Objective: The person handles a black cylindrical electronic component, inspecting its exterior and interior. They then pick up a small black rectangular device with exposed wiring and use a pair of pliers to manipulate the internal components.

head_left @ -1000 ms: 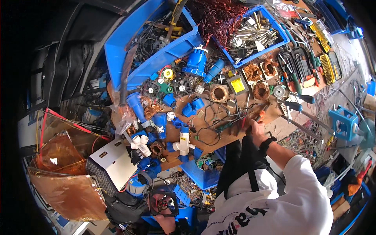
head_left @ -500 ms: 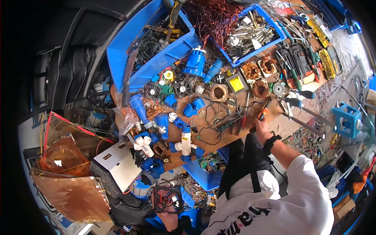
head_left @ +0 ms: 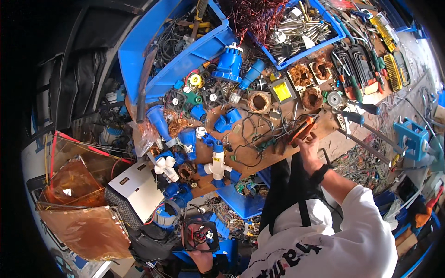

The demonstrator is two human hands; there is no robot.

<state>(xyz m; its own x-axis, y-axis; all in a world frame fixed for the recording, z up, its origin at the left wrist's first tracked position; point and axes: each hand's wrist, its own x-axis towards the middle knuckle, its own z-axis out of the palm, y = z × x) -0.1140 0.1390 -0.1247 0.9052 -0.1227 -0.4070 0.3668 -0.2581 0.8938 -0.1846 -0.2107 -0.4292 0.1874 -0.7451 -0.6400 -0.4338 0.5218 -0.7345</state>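
Note:
My right hand [head_left: 308,150] is closed around orange-handled pliers [head_left: 303,129] above the front edge of the wooden bench [head_left: 250,162]. The jaws lie toward the square rusty metal pieces [head_left: 311,98] on the bench. Low in the view, my left hand [head_left: 202,260] grips a black square frame [head_left: 200,235] from below. Red and dark wires and small white parts show inside that frame, whose exact kind I cannot make out. Loose dark cables [head_left: 255,147] lie on the bench left of the pliers.
Blue crates of cables [head_left: 194,60] and metal rods [head_left: 301,65] stand at the back. Hand tools [head_left: 354,69] lie far right, beside long-shafted screwdrivers [head_left: 371,134]. Blue-and-white plastic fittings [head_left: 216,164] sit at the bench's left front, above a blue bin [head_left: 238,204]. A white box [head_left: 136,190] stands left.
My right hand has turned, and the orange pliers are now more fully in sight. My left hand has come slightly up and right with the black frame. The whole view has shifted a little.

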